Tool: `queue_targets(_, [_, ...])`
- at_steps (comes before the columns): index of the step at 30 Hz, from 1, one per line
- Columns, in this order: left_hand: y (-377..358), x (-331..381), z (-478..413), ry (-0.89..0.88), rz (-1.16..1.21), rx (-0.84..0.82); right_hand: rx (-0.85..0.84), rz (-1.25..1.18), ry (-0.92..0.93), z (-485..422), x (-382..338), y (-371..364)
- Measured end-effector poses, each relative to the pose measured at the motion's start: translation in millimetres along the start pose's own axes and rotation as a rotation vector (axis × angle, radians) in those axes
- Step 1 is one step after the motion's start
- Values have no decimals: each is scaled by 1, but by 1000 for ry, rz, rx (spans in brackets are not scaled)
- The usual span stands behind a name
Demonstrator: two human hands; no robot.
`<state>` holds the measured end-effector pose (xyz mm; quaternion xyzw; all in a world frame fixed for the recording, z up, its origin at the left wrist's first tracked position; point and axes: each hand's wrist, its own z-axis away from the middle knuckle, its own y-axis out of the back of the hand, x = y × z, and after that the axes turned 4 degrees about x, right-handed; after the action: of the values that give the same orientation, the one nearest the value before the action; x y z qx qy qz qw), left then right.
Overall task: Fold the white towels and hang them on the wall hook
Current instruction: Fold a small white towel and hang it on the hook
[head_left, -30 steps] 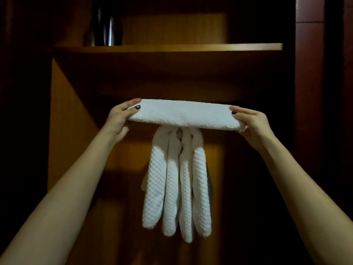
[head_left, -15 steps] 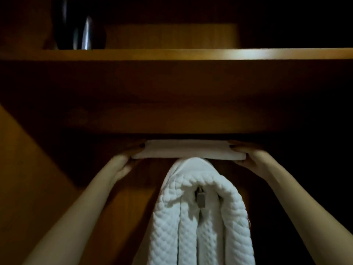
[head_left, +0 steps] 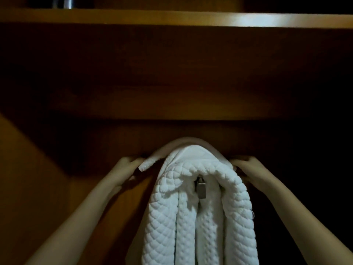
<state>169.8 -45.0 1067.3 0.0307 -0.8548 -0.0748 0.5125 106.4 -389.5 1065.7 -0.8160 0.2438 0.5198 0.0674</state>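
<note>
Our left grip [head_left: 131, 166] curls round the L end of the folded towel [head_left: 149, 164], which arches over the top of the quilted towels [head_left: 191, 226] hung on the metal hook [head_left: 201, 189], under the wooden shelf [head_left: 172, 17]. Right grip [head_left: 246, 167] clamps the R end w/ fingers curled; that end's mostly hidden behind the quilted ones.

Very dim, perhaps slightly blurred.
</note>
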Motion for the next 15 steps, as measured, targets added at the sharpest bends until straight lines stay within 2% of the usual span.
queue_targets(3, [-6,14,-9,-253,-234,154,64,122,170,2,-20,4])
queue_targets(5, [-20,32,-7,-327,-324,117,22,120,235,7,-37,2])
queue_targets(7, [-32,45,-5,-277,-341,37,-83,112,239,16,-51,-7])
queue_targets(10, [-42,56,4,-130,-240,-27,-192,181,218,30,-59,-19])
queue_targets(15, [-42,52,29,-81,-156,-161,-213,209,184,55,-60,-25])
